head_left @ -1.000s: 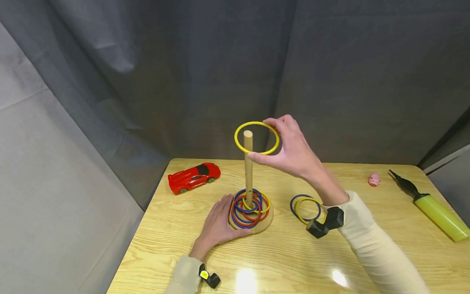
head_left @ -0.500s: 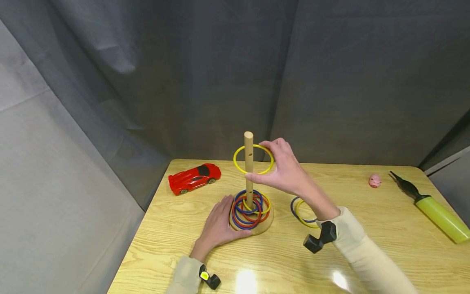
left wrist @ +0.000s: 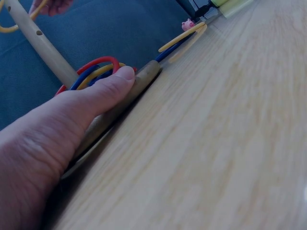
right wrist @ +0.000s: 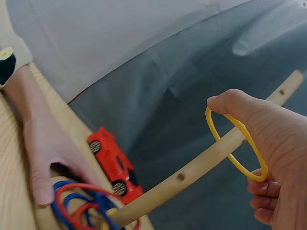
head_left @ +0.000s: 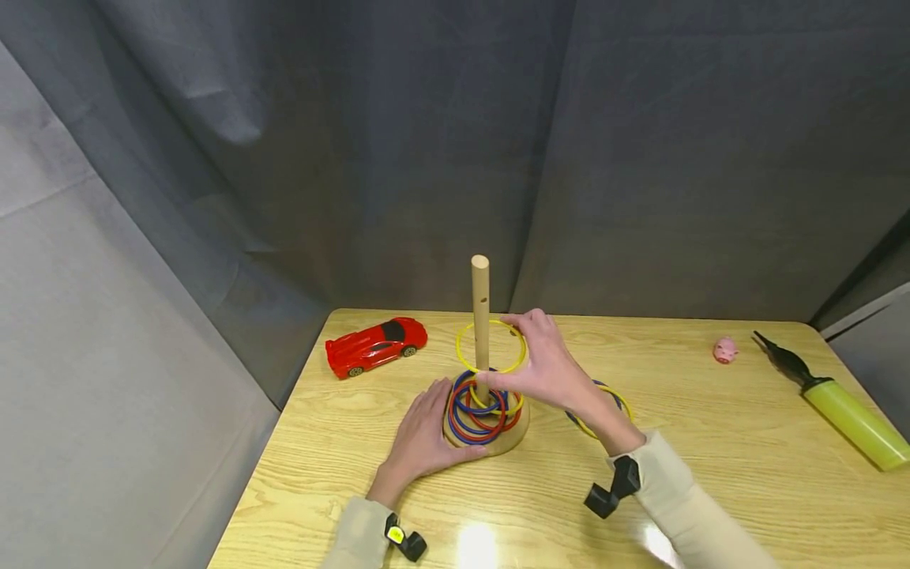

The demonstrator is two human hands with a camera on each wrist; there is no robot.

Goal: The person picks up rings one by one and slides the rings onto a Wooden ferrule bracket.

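Observation:
A wooden ring-toss peg [head_left: 480, 292] stands upright on a round base [head_left: 515, 438]. Several red, blue and yellow rings [head_left: 469, 427] lie piled around its foot. My right hand [head_left: 543, 363] pinches a yellow ring [head_left: 460, 356] between thumb and fingers; the peg passes through this ring, which is above the pile. In the right wrist view that yellow ring [right wrist: 249, 178] encircles the peg, with the thumb on one side of its rim and the fingers on the other. My left hand [head_left: 423, 435] holds the left side of the base, its thumb [left wrist: 108, 93] along the front edge.
A red toy car [head_left: 377, 345] is behind and left of the stand. Right of it, a blue and a yellow ring [head_left: 622, 403] lie partly under my right forearm. Farther right are a pink pig toy [head_left: 725, 348] and a green hand pump [head_left: 853, 419]. A dark curtain [head_left: 398, 158] hangs behind.
My right hand has brought the yellow ring down from the peg's top to its lower part, so the peg now runs through it. My left hand stays at the base.

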